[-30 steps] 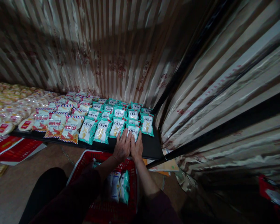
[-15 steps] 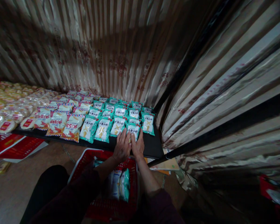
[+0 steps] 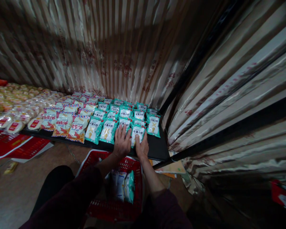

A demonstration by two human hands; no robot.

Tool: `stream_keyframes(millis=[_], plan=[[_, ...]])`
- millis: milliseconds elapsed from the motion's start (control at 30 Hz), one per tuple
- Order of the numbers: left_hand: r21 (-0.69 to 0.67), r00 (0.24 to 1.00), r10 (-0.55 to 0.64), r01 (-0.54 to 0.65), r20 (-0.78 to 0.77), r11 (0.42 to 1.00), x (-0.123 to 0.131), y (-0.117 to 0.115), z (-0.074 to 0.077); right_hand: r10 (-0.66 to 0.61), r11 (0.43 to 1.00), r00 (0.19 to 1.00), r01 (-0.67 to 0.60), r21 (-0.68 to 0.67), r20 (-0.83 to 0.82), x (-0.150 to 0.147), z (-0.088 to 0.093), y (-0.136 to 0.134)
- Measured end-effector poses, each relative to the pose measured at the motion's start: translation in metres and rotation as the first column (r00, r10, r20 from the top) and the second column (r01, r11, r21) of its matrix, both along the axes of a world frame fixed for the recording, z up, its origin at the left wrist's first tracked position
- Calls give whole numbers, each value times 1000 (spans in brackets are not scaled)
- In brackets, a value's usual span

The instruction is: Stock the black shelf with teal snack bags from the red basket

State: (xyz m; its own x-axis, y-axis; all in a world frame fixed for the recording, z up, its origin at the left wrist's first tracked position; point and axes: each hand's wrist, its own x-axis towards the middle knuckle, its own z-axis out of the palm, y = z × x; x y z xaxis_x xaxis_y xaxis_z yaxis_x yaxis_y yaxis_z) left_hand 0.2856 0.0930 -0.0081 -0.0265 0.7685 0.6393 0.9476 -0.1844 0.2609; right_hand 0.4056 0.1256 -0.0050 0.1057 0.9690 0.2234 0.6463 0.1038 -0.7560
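Note:
Teal-and-white snack bags stand in rows on a black shelf (image 3: 157,148). My left hand (image 3: 122,142) lies with its fingers stretched and spread over the lower front of one snack bag (image 3: 124,122) in the front rows. Beside it, my right hand (image 3: 142,148) grips the neighbouring snack bag (image 3: 137,131), thumb on its front and fingers along its right edge. Another teal bag (image 3: 153,124) stands just right of that hand. Below my forearms, a red basket (image 3: 114,211) holds several snack bags (image 3: 129,187).
Left of the teal bags are red-and-white shrimp snack bags (image 3: 78,128) and round wrapped packs (image 3: 14,126). A striped curtain (image 3: 124,47) hangs behind. Black poles (image 3: 205,143) slant along the right. A red bag or crate (image 3: 23,148) lies below the shelf at left.
My left hand has moved left, from the bag beside my right hand to the one next to it. My right hand remains at the front bag, which now shows more fully.

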Motion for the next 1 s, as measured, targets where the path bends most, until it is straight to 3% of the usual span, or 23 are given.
stream_keyframes(millis=[133, 333, 500, 800, 1000], plan=[[-26, 998, 64, -63, 27, 998, -10, 15, 17, 3, 1000, 1000, -3, 0, -1, -1, -1, 0], [-63, 997, 68, -65, 39, 996, -18, 41, 33, -20, 999, 1000, 20, -25, 6, -2, -2, 1], [-97, 999, 42, -42, 3, 994, -24, 48, 30, -31, 998, 1000, 31, -50, -1, -2, -1, 0], [-34, 999, 45, -45, 0, 998, -26, 37, 14, -21, 1000, 999, 22, -12, 29, -2, -5, 2], [-28, 997, 77, -76, 25, 997, -29, 46, 34, -28, 999, 999, 28, -17, 25, -3, -5, 1]])
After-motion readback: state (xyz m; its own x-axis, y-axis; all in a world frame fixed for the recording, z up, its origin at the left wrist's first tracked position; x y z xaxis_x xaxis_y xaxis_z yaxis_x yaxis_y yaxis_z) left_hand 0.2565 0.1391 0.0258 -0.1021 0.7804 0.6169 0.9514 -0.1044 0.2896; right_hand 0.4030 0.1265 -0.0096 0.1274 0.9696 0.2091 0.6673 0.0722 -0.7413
